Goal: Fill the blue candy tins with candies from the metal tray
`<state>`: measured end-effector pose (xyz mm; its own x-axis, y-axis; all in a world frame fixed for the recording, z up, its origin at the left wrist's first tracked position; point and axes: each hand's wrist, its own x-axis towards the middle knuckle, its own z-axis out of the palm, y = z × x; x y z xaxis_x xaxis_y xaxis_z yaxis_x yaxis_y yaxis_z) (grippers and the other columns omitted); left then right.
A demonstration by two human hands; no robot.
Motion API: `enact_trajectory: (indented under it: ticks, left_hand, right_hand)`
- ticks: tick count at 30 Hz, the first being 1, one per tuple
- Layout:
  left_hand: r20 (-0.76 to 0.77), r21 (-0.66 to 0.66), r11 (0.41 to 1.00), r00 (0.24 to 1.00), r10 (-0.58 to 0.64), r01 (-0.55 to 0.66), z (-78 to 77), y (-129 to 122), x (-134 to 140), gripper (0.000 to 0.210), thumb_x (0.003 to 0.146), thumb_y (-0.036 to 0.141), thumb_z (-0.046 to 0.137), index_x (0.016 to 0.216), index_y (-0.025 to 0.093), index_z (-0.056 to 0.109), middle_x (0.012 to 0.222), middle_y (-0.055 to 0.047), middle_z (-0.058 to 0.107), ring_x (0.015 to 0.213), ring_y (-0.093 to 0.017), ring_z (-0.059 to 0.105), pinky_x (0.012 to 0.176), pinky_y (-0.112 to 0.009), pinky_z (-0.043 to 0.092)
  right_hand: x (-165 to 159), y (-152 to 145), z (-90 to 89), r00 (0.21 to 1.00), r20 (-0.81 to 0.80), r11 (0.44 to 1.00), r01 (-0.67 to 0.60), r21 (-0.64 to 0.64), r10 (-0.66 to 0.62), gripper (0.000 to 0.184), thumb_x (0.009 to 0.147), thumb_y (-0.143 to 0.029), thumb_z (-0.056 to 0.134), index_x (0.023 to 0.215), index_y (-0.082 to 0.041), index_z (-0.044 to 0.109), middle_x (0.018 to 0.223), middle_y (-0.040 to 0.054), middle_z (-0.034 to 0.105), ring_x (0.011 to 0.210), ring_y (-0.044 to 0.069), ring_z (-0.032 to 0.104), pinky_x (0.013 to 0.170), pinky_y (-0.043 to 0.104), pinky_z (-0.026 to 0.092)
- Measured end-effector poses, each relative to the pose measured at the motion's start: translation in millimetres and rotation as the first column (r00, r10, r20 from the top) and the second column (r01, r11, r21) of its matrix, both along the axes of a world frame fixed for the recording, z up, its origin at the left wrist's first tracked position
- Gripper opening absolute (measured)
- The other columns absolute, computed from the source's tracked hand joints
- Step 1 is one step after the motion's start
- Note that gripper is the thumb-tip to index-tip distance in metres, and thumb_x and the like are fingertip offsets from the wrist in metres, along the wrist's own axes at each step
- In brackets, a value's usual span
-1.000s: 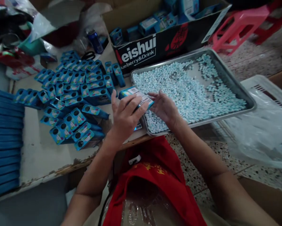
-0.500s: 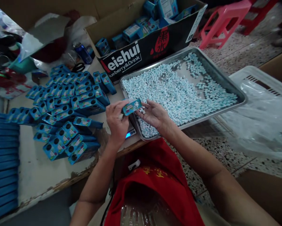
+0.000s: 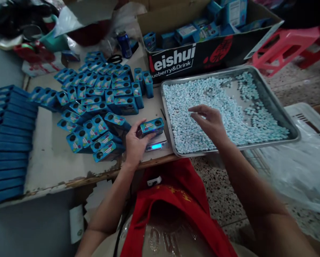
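Observation:
My left hand [image 3: 137, 142] grips a small blue box [image 3: 152, 125] with a dark round hole in its printed top. The box stands upright on a small digital scale [image 3: 160, 140] whose display glows blue; contact with the plate is partly hidden by my fingers. Over a metal tray [image 3: 236, 143] of small pale blue and white candy-like pellets [image 3: 186, 121], my right hand [image 3: 209, 121] hovers with thumb and fingers curved and slightly apart. Nothing shows between them. Many similar blue boxes [image 3: 95, 94] stand in rows left of the scale.
Behind the tray sits a black-printed carton [image 3: 176, 66] with blue boxes inside. A stack of blue boxes [image 3: 10, 142] lines the left side. A blue can [image 3: 124, 44] and scissors [image 3: 114, 59] lie at the back. Pink stools [image 3: 283, 50] and plastic sheeting [image 3: 304, 160] are on the right.
The blue box has gone from being tilted in my left hand to upright at the scale. My right hand has left the box and moved over the pellets. The view has shifted.

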<state>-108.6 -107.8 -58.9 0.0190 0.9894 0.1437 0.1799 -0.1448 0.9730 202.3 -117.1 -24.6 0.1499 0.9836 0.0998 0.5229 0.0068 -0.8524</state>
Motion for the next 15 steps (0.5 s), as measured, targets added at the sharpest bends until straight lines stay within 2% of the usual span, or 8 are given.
enact_trajectory:
  ticks: [2,4,6,7,9,11,13,15]
  left_hand:
    - [-0.061,0.153,0.988,0.998,0.017,-0.007,11.5,-5,-8,0.057,0.09,0.037,0.099,0.14,0.022,0.077,0.138,-0.011,0.08,0.134,-0.029,0.079,0.122,-0.045,0.064]
    - [-0.138,0.294,0.956,0.989,0.059,-0.016,27.4,-11,-18,0.045,0.097,0.036,0.094,0.139,0.025,0.078,0.139,-0.009,0.079,0.137,-0.028,0.076,0.126,-0.048,0.061]
    - [-0.202,0.383,0.923,0.972,0.12,-0.034,42.7,-16,-29,0.035,0.103,0.036,0.089,0.136,0.028,0.08,0.135,-0.007,0.079,0.132,-0.027,0.076,0.124,-0.049,0.063]
    - [-0.221,0.411,0.91,0.964,0.148,-0.046,48.7,-17,-34,0.031,0.105,0.037,0.088,0.134,0.028,0.08,0.132,-0.006,0.08,0.129,-0.026,0.077,0.121,-0.048,0.064]
    - [-0.243,0.432,0.899,0.952,0.187,-0.067,57.4,-19,-40,0.026,0.108,0.041,0.085,0.131,0.029,0.081,0.128,-0.005,0.081,0.123,-0.026,0.078,0.115,-0.048,0.067]
    - [-0.266,0.423,0.903,0.943,0.201,-0.073,63.1,-20,-44,0.024,0.11,0.046,0.082,0.13,0.032,0.081,0.127,-0.005,0.081,0.123,-0.027,0.078,0.113,-0.049,0.068]
    - [-0.305,0.409,0.91,0.931,0.198,-0.059,68.1,-22,-47,0.025,0.112,0.05,0.081,0.131,0.034,0.08,0.129,-0.004,0.081,0.129,-0.029,0.077,0.117,-0.052,0.065]
    - [-0.329,0.423,0.904,0.921,0.209,-0.054,73.0,-23,-49,0.026,0.112,0.053,0.079,0.131,0.034,0.079,0.13,-0.004,0.08,0.133,-0.031,0.075,0.12,-0.054,0.062]
  right_hand:
    - [13,-11,-3.2,0.937,0.348,0.997,0.004,-0.078,0.024,0.031,0.096,-0.041,0.075,0.123,-0.027,0.083,0.123,0.0142,0.083,0.106,0.037,0.077,0.1,0.056,0.06]
    - [20,-22,-6.7,0.78,0.619,0.985,0.012,-0.172,0.099,0.039,0.095,-0.043,0.079,0.13,-0.026,0.082,0.121,0.0168,0.081,0.103,0.039,0.076,0.092,0.054,0.06]
    - [19,-27,-10.1,0.647,0.741,0.97,0.008,-0.243,0.18,0.042,0.095,-0.045,0.081,0.132,-0.027,0.081,0.122,0.0183,0.079,0.106,0.041,0.075,0.086,0.05,0.058]
    - [15,-27,-11.6,0.615,0.761,0.965,-0.001,-0.262,0.207,0.04,0.096,-0.044,0.08,0.132,-0.026,0.08,0.123,0.0188,0.079,0.106,0.041,0.075,0.083,0.048,0.057]
    - [6,-19,-13.8,0.618,0.747,0.958,-0.039,-0.283,0.246,0.035,0.096,-0.037,0.077,0.128,-0.024,0.079,0.125,0.0194,0.077,0.104,0.039,0.076,0.08,0.045,0.056]
    - [-3,-5,-14.4,0.666,0.69,0.951,-0.103,-0.293,0.284,0.029,0.093,-0.026,0.073,0.122,-0.022,0.079,0.122,0.0186,0.079,0.101,0.037,0.076,0.081,0.044,0.055]
    - [-4,7,-12.9,0.73,0.616,0.948,-0.145,-0.284,0.297,0.025,0.089,-0.021,0.073,0.112,-0.022,0.079,0.11,0.0148,0.08,0.096,0.035,0.075,0.083,0.044,0.055]
    - [2,14,-9.9,0.825,0.502,0.953,-0.135,-0.271,0.26,0.019,0.084,-0.023,0.078,0.103,-0.024,0.079,0.092,0.009,0.078,0.085,0.03,0.073,0.081,0.044,0.054]
